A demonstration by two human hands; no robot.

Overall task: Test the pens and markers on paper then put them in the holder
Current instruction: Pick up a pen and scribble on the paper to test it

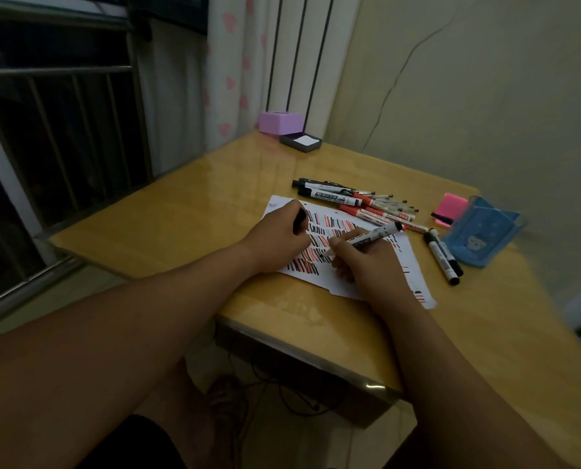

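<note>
Head view. Pinching a white-barrelled marker with a black end (pixel 372 234) in the right hand (pixel 366 265), fingers curled close round the barrel near the nib. Slanted as for writing, nib down on the white paper sheet striped with red and black strokes (pixel 417 277). Gripping the black cap (pixel 299 220) in the left hand (pixel 280 240), fingers curled round it, hand laid on the sheet's left part. Likely placed so to pin the paper against the nib's drag and to have the cap ready for closing. Testing step under way, by this evidence, with the move to the holder not yet made.

Counted: one marker in hand, one loose cap, one sheet. Beyond the sheet, a loose heap of pens and markers (pixel 366 202) on the glossy yellow wooden table (pixel 180 214), within easy reach. Perhaps three black-capped and four red-capped markers plus several thin pens, though too overlapped and blurred for a firm count. Two white markers with black caps (pixel 442 257) lying apart, just right of the sheet and beside the one blue holder with a cartoon print (pixel 478 240), probably already tested and awaiting it. Also one pink sticky-note pad (pixel 453 206), one lilac box (pixel 280 122) and one dark tray with a white slip (pixel 300 142), the last two at the far corner.
</note>
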